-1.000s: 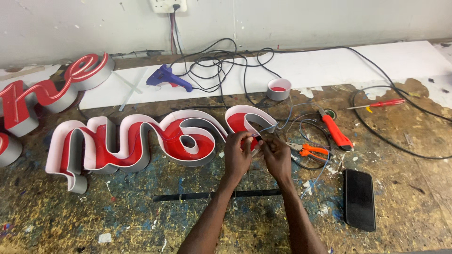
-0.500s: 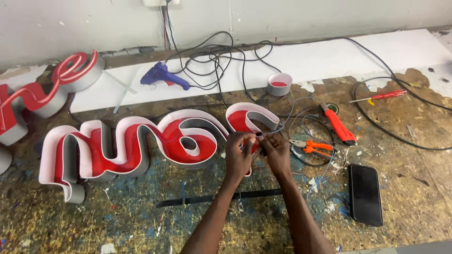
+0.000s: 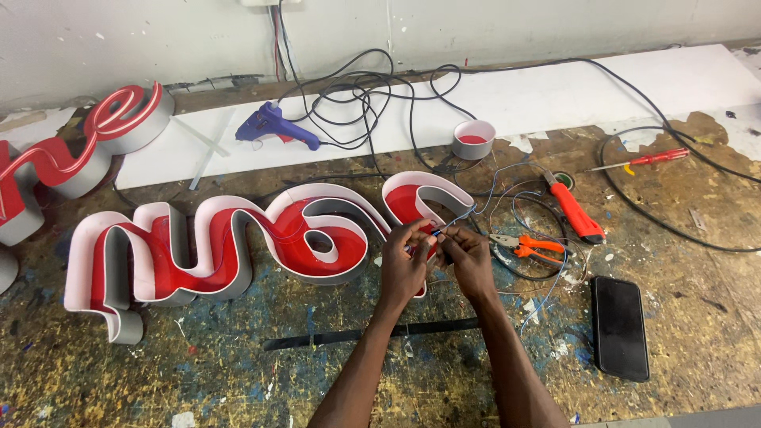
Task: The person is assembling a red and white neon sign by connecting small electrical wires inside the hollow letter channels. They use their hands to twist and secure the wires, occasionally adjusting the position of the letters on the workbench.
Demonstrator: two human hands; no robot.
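Note:
A long red and white script channel-letter sign lies on the paint-spattered workbench. My left hand and my right hand meet at the sign's right end. Both pinch thin wires, red and blue-white, between their fingertips. The wires run up and right from my fingers towards a loose tangle beside the sign. What the fingers do to the wire ends is too small to tell.
Orange pliers and an orange utility knife lie right of my hands. A black phone lies further right. A blue glue gun, a tape roll, black cables and a red screwdriver sit behind.
My hands stay together at the sign's right end with small finger movements on the wires. The view has shifted slightly; nothing else on the bench has moved.

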